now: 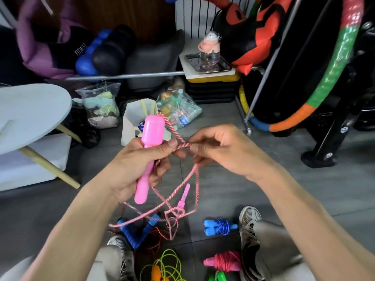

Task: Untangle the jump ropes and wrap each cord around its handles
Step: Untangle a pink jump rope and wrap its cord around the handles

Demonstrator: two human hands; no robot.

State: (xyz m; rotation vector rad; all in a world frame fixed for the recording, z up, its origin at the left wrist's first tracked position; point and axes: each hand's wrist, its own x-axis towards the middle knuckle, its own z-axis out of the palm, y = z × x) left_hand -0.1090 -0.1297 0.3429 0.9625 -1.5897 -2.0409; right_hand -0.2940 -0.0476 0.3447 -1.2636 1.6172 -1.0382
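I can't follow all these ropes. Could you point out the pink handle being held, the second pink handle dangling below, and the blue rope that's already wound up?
Pink handle [152, 129]: head view, on its wide top end.
Dangling handle [183, 196]: head view, mid-shaft.
Wound blue rope [222, 227]: head view, on the coiled cord.

1. Left hand [140, 167]: raised mid-frame, fingers curled round pink jump-rope handle [149, 151], thumb up near the handle's wide end.
2. Right hand [221, 151]: level with left, fingertips pinching pink-and-white twisted cord [182, 146].
3. Both forearms bare, converging from the lower corners.
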